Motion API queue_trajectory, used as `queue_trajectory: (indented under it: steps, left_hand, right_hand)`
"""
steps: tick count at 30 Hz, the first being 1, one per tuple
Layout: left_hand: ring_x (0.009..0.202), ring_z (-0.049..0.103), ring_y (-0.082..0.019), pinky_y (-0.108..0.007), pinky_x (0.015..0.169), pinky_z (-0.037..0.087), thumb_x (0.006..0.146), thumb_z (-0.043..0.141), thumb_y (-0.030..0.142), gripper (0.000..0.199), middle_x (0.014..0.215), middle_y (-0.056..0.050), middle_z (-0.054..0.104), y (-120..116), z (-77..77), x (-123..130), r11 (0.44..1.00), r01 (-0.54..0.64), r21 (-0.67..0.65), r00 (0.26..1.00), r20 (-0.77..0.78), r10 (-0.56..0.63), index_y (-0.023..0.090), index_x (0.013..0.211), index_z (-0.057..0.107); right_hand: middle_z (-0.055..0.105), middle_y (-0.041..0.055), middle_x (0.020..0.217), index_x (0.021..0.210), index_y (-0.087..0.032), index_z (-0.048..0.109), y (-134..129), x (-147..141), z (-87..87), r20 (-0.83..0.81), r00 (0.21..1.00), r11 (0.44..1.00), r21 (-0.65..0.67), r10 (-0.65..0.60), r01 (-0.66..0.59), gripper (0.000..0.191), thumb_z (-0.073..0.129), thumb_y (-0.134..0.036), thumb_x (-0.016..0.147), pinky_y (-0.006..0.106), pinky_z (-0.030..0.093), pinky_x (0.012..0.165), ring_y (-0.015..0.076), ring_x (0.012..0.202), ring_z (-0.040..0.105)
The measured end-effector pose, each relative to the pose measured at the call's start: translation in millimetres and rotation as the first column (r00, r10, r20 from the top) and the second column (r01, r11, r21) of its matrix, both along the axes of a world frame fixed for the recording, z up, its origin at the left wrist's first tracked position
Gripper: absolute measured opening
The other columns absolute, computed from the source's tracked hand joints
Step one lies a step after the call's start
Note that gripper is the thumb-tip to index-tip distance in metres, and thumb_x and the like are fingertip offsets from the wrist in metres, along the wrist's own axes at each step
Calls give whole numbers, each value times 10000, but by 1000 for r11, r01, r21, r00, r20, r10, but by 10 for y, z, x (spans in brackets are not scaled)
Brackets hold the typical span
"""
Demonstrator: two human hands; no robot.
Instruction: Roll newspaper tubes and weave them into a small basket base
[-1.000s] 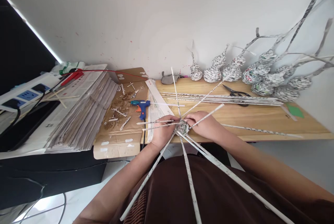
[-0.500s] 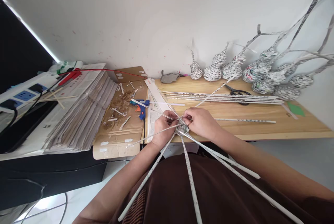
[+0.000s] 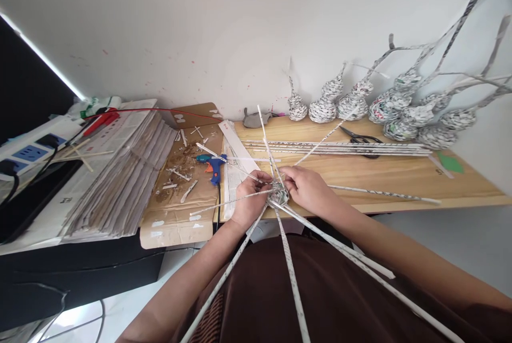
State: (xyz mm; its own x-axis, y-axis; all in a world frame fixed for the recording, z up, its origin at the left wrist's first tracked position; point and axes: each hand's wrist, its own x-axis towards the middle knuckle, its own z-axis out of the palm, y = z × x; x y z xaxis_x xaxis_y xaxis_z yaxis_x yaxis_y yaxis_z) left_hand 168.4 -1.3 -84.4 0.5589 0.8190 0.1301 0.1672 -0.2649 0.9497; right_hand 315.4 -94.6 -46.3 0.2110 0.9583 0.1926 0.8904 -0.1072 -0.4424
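A small round woven base of rolled newspaper (image 3: 278,195) lies between my hands at the table's front edge. Long rolled-paper strips spread from it in all directions; one paper strip (image 3: 290,273) runs down over my lap. My left hand (image 3: 253,193) is closed at the base's left side, thumb and fingers pinching it and the strips there. My right hand (image 3: 303,185) pinches a paper strip at the upper right of the base. One strip (image 3: 264,132) stands up and away between the two hands. The fingertips partly cover the weave.
Woven paper gourds (image 3: 392,108) stand along the wall at right. Loose paper rods (image 3: 336,148) and black scissors (image 3: 362,143) lie behind my hands. A blue glue gun (image 3: 216,167) rests on littered cardboard (image 3: 176,225). Stacked newspapers (image 3: 116,177) and a power strip (image 3: 36,145) are at left.
A strip that lay across the base between my hands now points up and away toward the wall. Both hands stay at the base. The whole view has shifted slightly.
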Motion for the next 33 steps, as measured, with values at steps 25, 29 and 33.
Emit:
queue_trajectory:
  steps: [25,29,33]
  left_hand:
    - [739,674,-159,-258,667,526,686,719,184,311,840,-39,717,-2,15,-8,979,93,-183,994,71,-81,182,982,625]
    - [738,680,-159,-260,685,533,708,700,197,208,822,-43,722,9,-9,16,986,74,-148,994,87,-62,165,909,656]
    - [709,684,-152,-255,674,533,728,667,184,205,796,-36,725,-6,-27,28,995,42,-95,998,50,-38,168,932,663]
  right_hand:
    - [584,46,861,1056,-192,634,-171,-57,-129,124,989,997,-16,75,-73,262,449,-125,882,247,382,718,171,797,556]
    - [589,55,882,1077,-186,632,-168,-48,-158,118,990,997,-9,82,-82,277,452,-118,878,251,391,729,175,812,557]
    - [592,60,876,1100,-184,626,-173,-50,-173,119,989,996,-11,92,-91,294,443,-114,882,262,403,736,184,829,555]
